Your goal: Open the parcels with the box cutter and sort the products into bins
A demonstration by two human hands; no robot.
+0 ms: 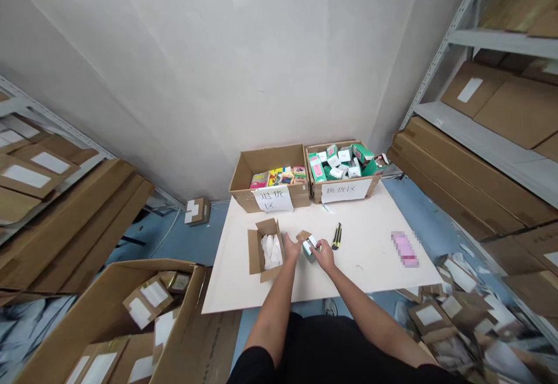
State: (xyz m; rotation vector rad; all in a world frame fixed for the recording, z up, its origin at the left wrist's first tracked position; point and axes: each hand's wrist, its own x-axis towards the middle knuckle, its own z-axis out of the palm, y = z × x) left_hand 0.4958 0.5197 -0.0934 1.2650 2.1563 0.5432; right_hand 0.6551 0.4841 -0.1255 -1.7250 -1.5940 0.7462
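Observation:
Both my hands meet over a small green-and-white box [310, 248] on the white table [370, 256]. My left hand [292, 246] curls against the box's left side, next to an open brown carton [265, 249] stuffed with white paper. My right hand [322, 254] grips the box from the right. A yellow-and-black utility knife [337, 236] lies just right of my right hand.
Two labelled cartons stand at the table's far edge: the left carton [270, 183] holds colourful boxes, the right carton [342, 170] green-and-white ones. A pink item [405, 248] lies on the right. Big cartons [131, 320] and shelves [479, 140] crowd both sides.

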